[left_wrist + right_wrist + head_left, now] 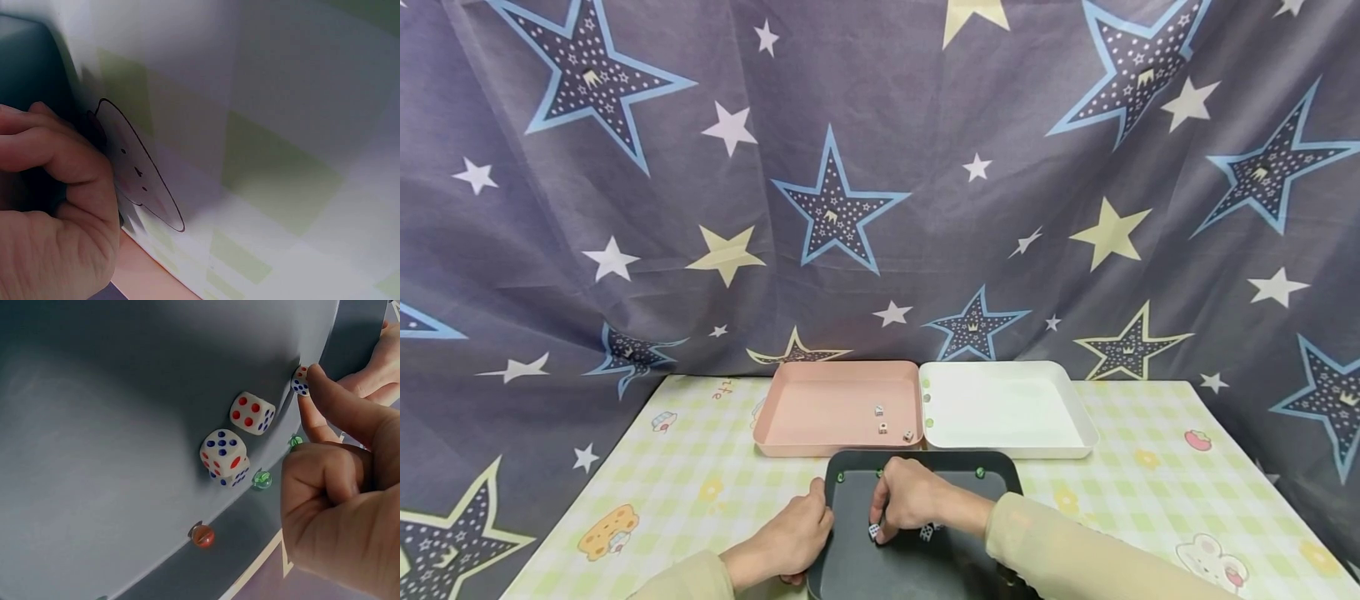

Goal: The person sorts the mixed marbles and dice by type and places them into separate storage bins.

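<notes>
In the head view, my right hand (913,500) reaches over a dark grey tray (925,458) and pinches a white die (873,530) between thumb and finger. The right wrist view shows that die (300,380) low at the tray floor, with red and blue pips. Several more dice lie near it: one die (252,413) alone, another die (223,452) partly covering a further die (235,476). Green marbles (262,481) and an orange-brown marble (202,536) sit along the tray's far side. My left hand (790,533) grips the tray's left rim, its fingertips partly hidden.
Behind the dark tray stand a pink tray (835,375) with 3 small dice at its right and a white tray (1000,454) with greenish marbles (929,423) along its left wall. A checked cloth (700,450) covers the table. A star-patterned curtain (850,308) hangs behind.
</notes>
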`<action>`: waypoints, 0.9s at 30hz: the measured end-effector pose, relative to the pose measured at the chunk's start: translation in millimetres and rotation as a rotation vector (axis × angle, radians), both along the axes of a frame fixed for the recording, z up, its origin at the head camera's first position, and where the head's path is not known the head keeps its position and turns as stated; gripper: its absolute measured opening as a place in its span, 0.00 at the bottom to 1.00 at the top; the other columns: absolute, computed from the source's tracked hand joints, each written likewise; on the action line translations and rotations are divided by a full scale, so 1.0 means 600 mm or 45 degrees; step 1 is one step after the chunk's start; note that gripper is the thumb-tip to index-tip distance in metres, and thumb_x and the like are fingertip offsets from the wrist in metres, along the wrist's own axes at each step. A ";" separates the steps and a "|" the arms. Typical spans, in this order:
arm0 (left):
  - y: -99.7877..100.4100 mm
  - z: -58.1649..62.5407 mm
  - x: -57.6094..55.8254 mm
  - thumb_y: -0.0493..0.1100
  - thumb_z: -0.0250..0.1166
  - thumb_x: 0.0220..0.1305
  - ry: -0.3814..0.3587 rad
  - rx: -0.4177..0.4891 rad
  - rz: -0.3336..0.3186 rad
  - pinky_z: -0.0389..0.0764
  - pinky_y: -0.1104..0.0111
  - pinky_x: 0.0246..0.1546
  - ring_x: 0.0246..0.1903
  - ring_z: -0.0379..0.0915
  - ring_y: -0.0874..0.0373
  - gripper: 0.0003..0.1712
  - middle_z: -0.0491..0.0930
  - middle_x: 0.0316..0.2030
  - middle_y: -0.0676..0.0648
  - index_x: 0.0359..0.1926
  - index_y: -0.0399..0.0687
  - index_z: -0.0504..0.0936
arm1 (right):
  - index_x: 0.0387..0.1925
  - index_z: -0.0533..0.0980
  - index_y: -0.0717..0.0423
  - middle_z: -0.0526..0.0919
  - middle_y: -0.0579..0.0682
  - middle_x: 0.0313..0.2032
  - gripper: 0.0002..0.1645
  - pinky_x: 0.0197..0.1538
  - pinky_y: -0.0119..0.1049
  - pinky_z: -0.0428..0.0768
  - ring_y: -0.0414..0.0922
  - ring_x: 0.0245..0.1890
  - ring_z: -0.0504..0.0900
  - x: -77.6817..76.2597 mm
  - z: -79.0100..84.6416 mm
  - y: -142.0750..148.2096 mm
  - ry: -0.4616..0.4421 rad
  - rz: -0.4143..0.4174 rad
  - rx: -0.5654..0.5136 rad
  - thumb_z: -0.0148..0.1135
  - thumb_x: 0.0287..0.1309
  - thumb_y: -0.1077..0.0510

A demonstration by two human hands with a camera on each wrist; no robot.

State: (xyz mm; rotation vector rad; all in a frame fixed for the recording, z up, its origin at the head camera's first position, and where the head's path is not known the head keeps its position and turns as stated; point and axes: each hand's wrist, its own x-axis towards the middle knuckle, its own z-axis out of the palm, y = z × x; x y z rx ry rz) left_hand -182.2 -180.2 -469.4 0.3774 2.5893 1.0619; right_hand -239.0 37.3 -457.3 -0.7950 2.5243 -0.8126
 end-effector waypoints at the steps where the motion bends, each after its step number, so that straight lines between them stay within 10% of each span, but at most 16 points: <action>1: 0.000 0.000 0.000 0.36 0.45 0.82 0.001 -0.003 0.002 0.68 0.68 0.03 0.03 0.64 0.64 0.05 0.74 0.16 0.41 0.45 0.38 0.64 | 0.18 0.86 0.41 0.83 0.32 0.22 0.15 0.33 0.31 0.81 0.35 0.28 0.79 -0.003 -0.006 0.000 0.011 0.005 0.005 0.88 0.39 0.60; 27: 0.003 0.000 0.002 0.37 0.45 0.82 0.008 0.003 0.012 0.68 0.68 0.02 0.04 0.64 0.65 0.05 0.74 0.15 0.42 0.44 0.39 0.63 | 0.19 0.87 0.50 0.84 0.36 0.20 0.12 0.33 0.32 0.78 0.36 0.25 0.78 0.002 0.052 0.003 -0.008 -0.100 -0.113 0.86 0.41 0.64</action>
